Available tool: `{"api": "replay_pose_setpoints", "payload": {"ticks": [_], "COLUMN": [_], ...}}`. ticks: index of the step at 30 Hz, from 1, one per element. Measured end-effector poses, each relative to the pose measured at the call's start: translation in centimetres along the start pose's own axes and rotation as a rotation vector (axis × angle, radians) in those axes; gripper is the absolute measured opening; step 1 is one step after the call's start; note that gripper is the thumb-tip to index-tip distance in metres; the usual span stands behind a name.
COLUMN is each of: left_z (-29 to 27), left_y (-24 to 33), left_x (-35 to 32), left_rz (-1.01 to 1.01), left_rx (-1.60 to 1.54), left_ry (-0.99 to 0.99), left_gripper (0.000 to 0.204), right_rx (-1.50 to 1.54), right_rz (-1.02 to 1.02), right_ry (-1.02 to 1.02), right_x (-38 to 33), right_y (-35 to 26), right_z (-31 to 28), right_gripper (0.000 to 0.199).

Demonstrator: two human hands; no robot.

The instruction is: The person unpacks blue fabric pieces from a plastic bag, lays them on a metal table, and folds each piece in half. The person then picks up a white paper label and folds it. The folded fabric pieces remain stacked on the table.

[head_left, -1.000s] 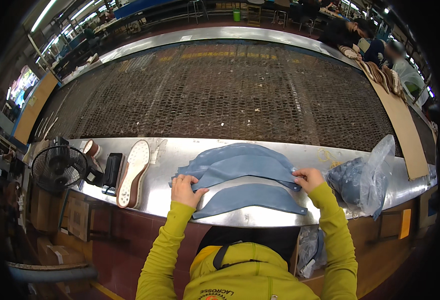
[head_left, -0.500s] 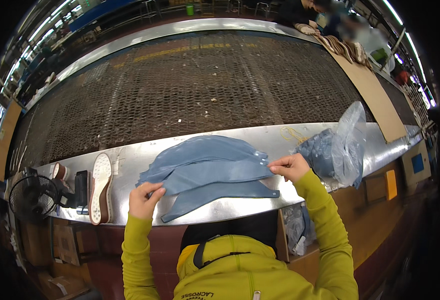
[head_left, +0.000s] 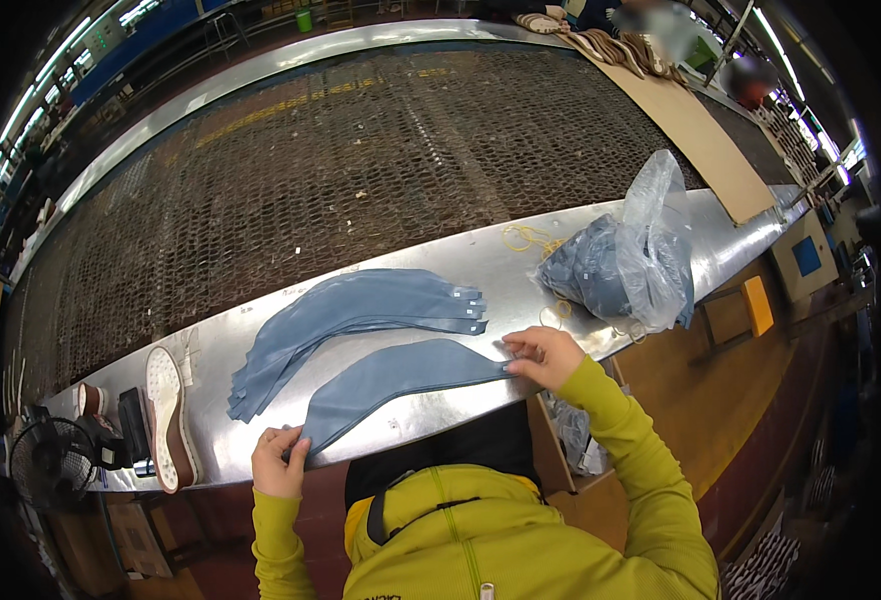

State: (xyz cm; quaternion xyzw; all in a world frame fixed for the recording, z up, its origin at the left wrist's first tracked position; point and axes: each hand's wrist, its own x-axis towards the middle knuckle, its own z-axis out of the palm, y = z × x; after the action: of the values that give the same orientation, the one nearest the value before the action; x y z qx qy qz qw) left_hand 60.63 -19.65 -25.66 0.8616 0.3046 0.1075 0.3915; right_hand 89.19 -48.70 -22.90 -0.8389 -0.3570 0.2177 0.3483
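Note:
A single curved blue piece (head_left: 391,380), of thin leather-like sheet, lies at the near edge of the metal tabletop, spanning both hands. My left hand (head_left: 279,464) pinches its left end between thumb and fingers. At its narrow right end, my right hand (head_left: 549,358) has thumb and fingertips closed on the tip. Just beyond is a fanned stack of similar blue pieces (head_left: 361,303), with small pale marks on the right ends. To the right, a clear plastic bag (head_left: 653,265) bulges with more blue material.
Yellow cord (head_left: 531,238) lies beside the bag. At the left are a shoe sole (head_left: 169,420), a black case (head_left: 134,424) and a small black fan (head_left: 53,455). A wide mesh surface (head_left: 361,170) stretches beyond the metal edge, with a cardboard sheet (head_left: 681,130) across its right side.
The held piece has come away from the stack toward me, and both hands have moved nearer with its ends. The view has turned and shifted a little.

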Motion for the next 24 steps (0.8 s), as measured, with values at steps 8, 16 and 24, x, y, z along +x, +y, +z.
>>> {"api": "replay_pose_setpoints", "payload": {"ticks": [8,16,24], "left_z": [2.4,0.0,-1.4], "left_y": [3.4,2.8,-2.1], "left_x": [-1.2,0.6,9.3], "left_rz": [0.168,0.298,0.133], "left_rx": [0.448,0.314,0.427], "left_ry": [0.112,0.209,0.329], "left_gripper": [0.076,0.052,0.033], "right_rx": [-0.491,-0.415,-0.39], "right_rz": [-0.146,-0.293,0.032], "right_ry": [0.106,0.194,0.113], "right_x": [-1.9,-0.1,8.3], "right_y": [-2.2,-2.4,-1.7], "right_z": [3.3,2.1,2.1], "right_gripper": [0.065,0.036,0.019]}}
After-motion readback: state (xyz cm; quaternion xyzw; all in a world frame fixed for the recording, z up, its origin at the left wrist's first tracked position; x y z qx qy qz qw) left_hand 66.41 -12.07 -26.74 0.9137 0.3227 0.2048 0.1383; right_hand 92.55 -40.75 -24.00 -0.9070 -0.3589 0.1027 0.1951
